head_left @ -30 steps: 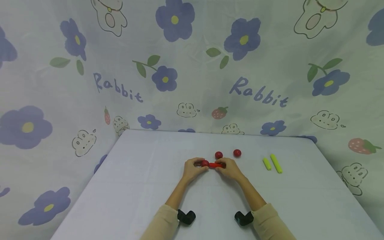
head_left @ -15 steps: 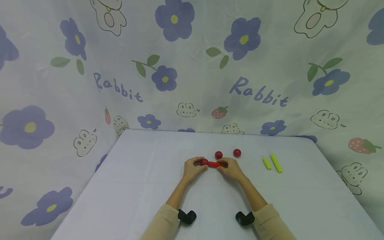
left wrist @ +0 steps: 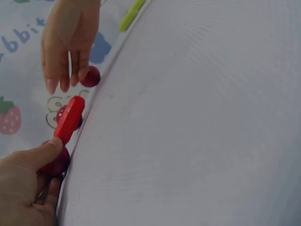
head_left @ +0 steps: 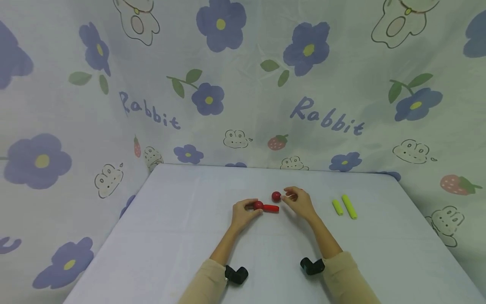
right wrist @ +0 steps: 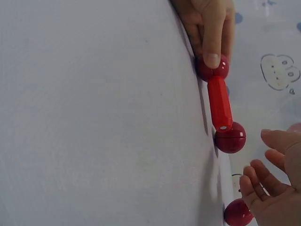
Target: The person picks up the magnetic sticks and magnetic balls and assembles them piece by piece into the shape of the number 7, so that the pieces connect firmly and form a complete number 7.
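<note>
My left hand (head_left: 242, 215) pinches a red ball (head_left: 258, 205) between thumb and fingers. From that ball a short red faceted stick (head_left: 271, 208) points right, its far end free. My right hand (head_left: 302, 204) is raised to the right of the stick, fingers loosely bent and holding nothing. Just left of its fingertips lies a second red ball (head_left: 276, 196). In the right wrist view this ball (right wrist: 230, 137) appears beyond the stick's end. A third red ball (right wrist: 237, 213) sits by the right fingers there; the right hand hides it in the head view.
To the right on the white table (head_left: 182, 219) lie two yellow-green sticks, a short one (head_left: 337, 207) and a longer one (head_left: 349, 206). A patterned cloth (head_left: 243, 84) hangs behind the table and along its sides.
My right hand has let go of the red stick and moved away to the right and back, now covering the third ball. The left hand still holds its ball, almost unmoved.
</note>
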Demonstrator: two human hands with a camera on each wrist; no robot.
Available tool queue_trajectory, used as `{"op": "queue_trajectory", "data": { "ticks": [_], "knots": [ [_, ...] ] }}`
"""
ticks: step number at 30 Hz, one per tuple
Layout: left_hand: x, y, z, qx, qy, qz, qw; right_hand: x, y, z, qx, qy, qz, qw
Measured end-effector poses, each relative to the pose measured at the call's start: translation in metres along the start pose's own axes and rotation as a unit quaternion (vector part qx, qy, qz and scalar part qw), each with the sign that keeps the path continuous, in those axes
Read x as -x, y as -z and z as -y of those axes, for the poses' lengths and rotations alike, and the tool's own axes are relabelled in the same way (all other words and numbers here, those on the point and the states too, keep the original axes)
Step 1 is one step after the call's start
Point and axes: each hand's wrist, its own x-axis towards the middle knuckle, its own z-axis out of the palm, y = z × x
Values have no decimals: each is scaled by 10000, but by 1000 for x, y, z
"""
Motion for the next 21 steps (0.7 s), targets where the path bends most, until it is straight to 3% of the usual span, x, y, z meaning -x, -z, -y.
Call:
{"op": "queue_trajectory", "data": {
  "ticks": [10, 21],
  "knots": [
    [1, -1, 1, -100, 25, -20, 9999, -12, -22, -6, 183, -457, 115, 9987],
    [1, 0, 0, -51, 24, -1, 10000, -19, -29, -12, 319, -214, 440, 9983]
  ]
}}
